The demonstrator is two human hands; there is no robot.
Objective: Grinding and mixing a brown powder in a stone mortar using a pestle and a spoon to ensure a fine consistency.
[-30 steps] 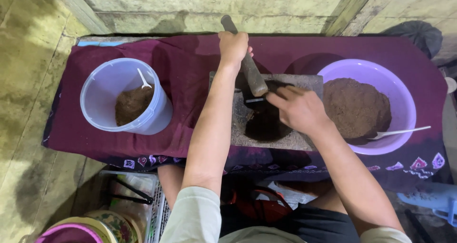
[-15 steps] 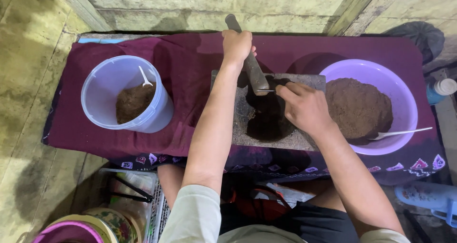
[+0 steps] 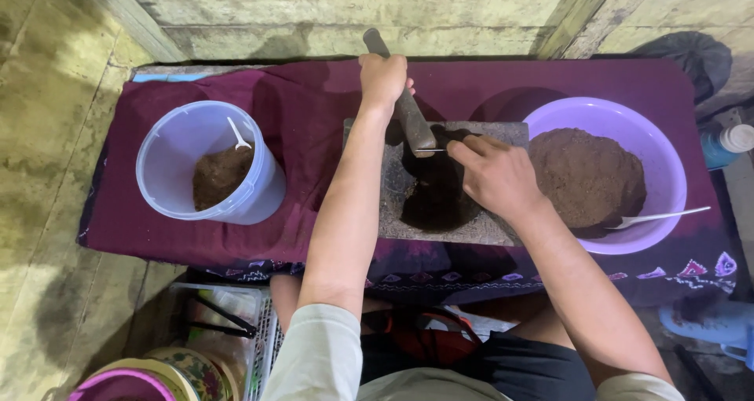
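From the head view, the left hand [image 3: 382, 79] is gripping a stone roller [image 3: 408, 110] tight, tilted over the slab [image 3: 487, 228]. The right hand [image 3: 496, 175] is pinching a thin blade [image 3: 430, 150] against the roller. Dark paste [image 3: 436, 197] is sitting on the slab, between a bucket [image 3: 181, 150] and a purple bowl [image 3: 667, 165].

- Dim, yellowish light falls from above.
- Soft shadows pool beside the white bucket [image 3: 206, 162] and along the counter [image 3: 314, 102] far edge.
- Focus is sharp; corners bend slightly.
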